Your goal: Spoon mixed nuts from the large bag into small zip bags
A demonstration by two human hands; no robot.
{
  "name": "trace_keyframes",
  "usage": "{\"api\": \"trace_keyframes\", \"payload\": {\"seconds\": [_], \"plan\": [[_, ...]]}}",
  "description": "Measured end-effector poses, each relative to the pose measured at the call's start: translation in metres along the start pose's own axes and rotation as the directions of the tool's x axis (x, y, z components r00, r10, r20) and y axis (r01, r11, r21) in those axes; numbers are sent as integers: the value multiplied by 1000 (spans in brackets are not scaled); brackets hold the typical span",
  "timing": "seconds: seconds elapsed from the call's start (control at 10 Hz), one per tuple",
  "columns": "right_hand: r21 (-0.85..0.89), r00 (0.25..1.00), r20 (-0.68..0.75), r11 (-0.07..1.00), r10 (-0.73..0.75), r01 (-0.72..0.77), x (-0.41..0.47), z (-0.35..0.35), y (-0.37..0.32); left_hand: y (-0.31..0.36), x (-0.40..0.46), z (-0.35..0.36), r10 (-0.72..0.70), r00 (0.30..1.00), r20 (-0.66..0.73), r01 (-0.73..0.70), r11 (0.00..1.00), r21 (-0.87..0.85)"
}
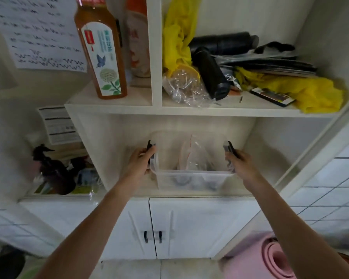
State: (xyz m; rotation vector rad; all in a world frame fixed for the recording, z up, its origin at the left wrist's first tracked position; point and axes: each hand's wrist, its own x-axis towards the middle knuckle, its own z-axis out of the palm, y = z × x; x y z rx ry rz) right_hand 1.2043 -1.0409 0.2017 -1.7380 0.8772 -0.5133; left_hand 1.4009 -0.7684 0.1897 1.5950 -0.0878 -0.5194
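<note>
On shelf above clear bin (pixel 191 178), tea bottle (pixel 101 55), yellow bags (pixel 310 91), black flask (pixel 211 75)

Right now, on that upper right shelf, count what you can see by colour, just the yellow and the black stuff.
Yellow plastic bags: 2, one at the left, one at the right
Black cylinders: 2, one lying at the back, one leaning in front
Total: 4

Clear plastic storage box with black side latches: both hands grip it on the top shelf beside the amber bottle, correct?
Not quite. The head view shows the clear plastic storage box gripped by the left hand and right hand in the lower compartment; the amber bottle stands a shelf above.
</note>
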Motion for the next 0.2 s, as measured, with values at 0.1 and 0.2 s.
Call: {"api": "trace_keyframes", "payload": {"seconds": [0.1, 0.2], "plan": [[-8, 999, 36, 1000, -28, 28, 6, 0, -4, -2, 0, 1, -19, 1000, -21, 19, 1000, 22], [-120, 997, 68, 992, -36, 44, -7, -14, -17, 1, -12, 2, 81, 987, -137, -66, 992, 110]]}}
